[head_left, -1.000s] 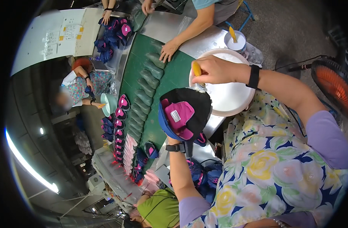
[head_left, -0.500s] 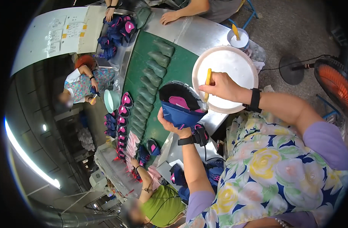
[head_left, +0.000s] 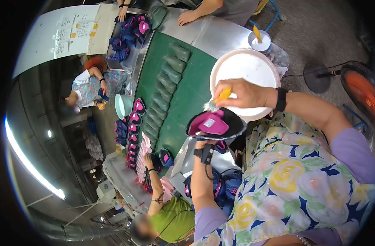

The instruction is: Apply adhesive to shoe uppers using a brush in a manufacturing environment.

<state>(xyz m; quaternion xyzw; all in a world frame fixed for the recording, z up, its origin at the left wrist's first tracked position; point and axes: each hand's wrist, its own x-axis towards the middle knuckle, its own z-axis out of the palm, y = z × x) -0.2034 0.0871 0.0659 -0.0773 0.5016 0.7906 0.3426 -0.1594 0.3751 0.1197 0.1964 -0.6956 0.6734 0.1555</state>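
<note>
Yellow-handled brush (head_left: 225, 94) slants to a shoe upper's far rim

Pinched between the thumb and fingers of the right hand (head_left: 251, 92), the brush points down and left, its whitened bristles at the far rim of the black and pink shoe upper (head_left: 215, 125); whether they touch cannot be told from this angle. The shoe upper lies near and left of the right hand, pink lining facing up, its long axis running left to right. Clasping it from beneath on the near side is the left hand (head_left: 201, 144), most of its fingers hidden. A basin (head_left: 213, 78) of white liquid stands far and right of the shoe upper, under the right hand. Foot-shaped moulds (head_left: 174, 63) line the green belt (head_left: 195, 78) to the left.
</note>
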